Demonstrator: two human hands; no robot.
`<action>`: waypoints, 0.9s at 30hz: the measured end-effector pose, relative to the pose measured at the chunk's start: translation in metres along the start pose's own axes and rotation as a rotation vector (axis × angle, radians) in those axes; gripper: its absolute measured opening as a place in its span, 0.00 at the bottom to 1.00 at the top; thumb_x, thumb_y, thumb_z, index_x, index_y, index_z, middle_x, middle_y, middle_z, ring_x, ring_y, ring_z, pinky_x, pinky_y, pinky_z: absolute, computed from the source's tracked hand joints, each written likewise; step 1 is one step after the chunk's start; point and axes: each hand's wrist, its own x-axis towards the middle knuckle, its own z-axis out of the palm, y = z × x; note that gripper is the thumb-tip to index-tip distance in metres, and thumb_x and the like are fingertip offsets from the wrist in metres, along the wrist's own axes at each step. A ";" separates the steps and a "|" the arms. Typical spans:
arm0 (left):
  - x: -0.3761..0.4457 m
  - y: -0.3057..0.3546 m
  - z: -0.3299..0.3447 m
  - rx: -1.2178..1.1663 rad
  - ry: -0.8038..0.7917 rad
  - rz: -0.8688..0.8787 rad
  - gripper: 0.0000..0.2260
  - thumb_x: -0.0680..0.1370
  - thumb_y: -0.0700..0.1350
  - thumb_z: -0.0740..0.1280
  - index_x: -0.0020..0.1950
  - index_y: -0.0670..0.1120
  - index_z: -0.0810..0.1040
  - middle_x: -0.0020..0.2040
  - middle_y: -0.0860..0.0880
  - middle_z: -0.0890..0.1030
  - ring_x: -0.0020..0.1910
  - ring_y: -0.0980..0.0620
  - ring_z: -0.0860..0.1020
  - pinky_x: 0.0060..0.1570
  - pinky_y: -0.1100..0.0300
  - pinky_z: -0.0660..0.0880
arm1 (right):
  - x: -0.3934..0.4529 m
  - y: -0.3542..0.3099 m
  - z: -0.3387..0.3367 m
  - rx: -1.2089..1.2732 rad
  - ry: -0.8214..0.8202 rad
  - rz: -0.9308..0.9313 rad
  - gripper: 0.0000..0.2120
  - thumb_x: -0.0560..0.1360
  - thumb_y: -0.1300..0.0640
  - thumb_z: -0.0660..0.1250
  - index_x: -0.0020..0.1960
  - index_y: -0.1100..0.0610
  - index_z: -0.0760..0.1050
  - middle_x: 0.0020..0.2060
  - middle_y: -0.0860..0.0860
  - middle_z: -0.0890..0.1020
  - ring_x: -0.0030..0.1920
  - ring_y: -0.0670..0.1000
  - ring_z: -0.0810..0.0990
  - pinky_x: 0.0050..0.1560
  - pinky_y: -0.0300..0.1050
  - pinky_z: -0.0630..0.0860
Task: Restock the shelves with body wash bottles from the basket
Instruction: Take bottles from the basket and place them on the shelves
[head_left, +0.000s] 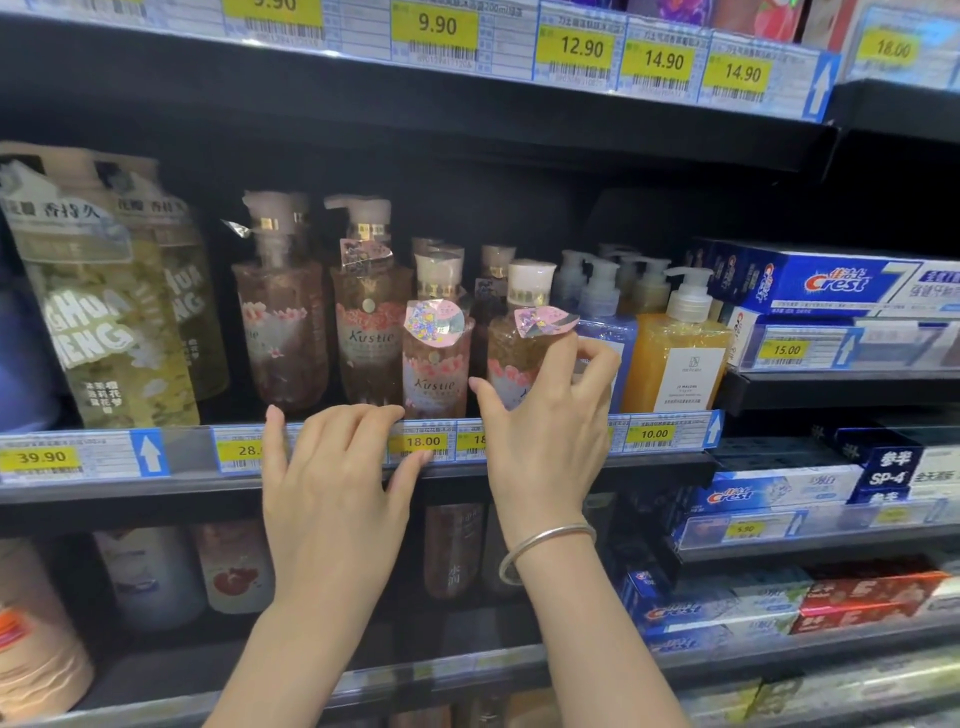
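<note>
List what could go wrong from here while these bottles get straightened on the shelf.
1. The right hand is at the amber pump bottle, packed against the pink Kustie bottle and blue bottle; a nudge could tip a neighbour.
2. The left hand lies over the price-tag strip and might dislodge a label.

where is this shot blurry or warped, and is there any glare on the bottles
Head view: the refill pouches at far left and the goods on the lower shelf are smeared soft; the shelf rails bow from wide-angle distortion; the small Kustie bottle and the left hand and right hand read fairly sharp; shiny foil tags catch light, and the shelf back is dark.
</note>
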 end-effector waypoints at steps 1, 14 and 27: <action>0.000 0.000 0.000 0.001 -0.002 -0.001 0.16 0.69 0.50 0.75 0.54 0.46 0.80 0.51 0.48 0.82 0.53 0.45 0.78 0.68 0.39 0.60 | -0.001 0.003 -0.002 0.023 -0.024 0.000 0.28 0.63 0.47 0.79 0.55 0.59 0.72 0.53 0.57 0.73 0.49 0.58 0.78 0.41 0.45 0.76; -0.001 0.000 0.000 -0.010 -0.008 0.006 0.17 0.68 0.49 0.76 0.55 0.46 0.80 0.51 0.48 0.81 0.53 0.45 0.78 0.69 0.40 0.57 | 0.001 0.015 -0.015 0.263 -0.165 0.056 0.24 0.69 0.49 0.75 0.62 0.54 0.76 0.49 0.51 0.76 0.48 0.52 0.77 0.44 0.38 0.66; -0.001 0.002 -0.001 -0.021 -0.013 -0.009 0.17 0.68 0.48 0.76 0.55 0.46 0.80 0.51 0.48 0.81 0.53 0.45 0.78 0.69 0.39 0.57 | 0.008 0.017 -0.010 0.180 -0.176 0.025 0.20 0.68 0.46 0.76 0.55 0.55 0.77 0.51 0.51 0.74 0.50 0.54 0.77 0.44 0.41 0.68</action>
